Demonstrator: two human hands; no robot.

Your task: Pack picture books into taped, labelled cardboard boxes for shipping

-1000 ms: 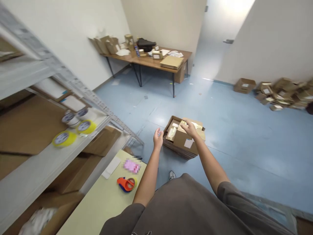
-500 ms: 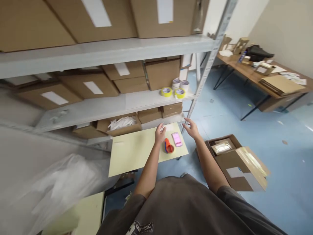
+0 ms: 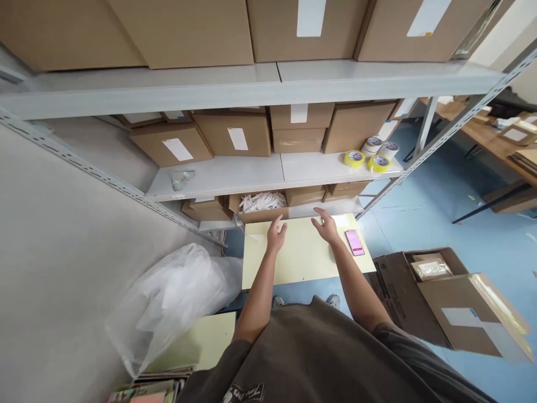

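Both my hands hover over a pale yellow table (image 3: 293, 263) in front of a grey metal shelf rack (image 3: 268, 173). My left hand (image 3: 276, 234) has its fingers loosely apart and holds nothing. My right hand (image 3: 325, 225) is spread open, also holding nothing, and sits just left of a pink phone (image 3: 354, 243) lying on the table. An open box of white packets (image 3: 260, 204) stands on the low shelf right beyond my hands.
Labelled cardboard boxes (image 3: 235, 134) fill the shelves. Yellow and white tape rolls (image 3: 371, 157) sit at the middle shelf's right end. An open carton (image 3: 444, 302) lies on the blue floor at right. A clear plastic bag (image 3: 172, 296) is at left. A wooden table (image 3: 503, 145) stands far right.
My view has swung left from the floor carton to face the shelf rack. Both hands have moved from the carton to above the yellow table. The orange tape dispenser is no longer in view.
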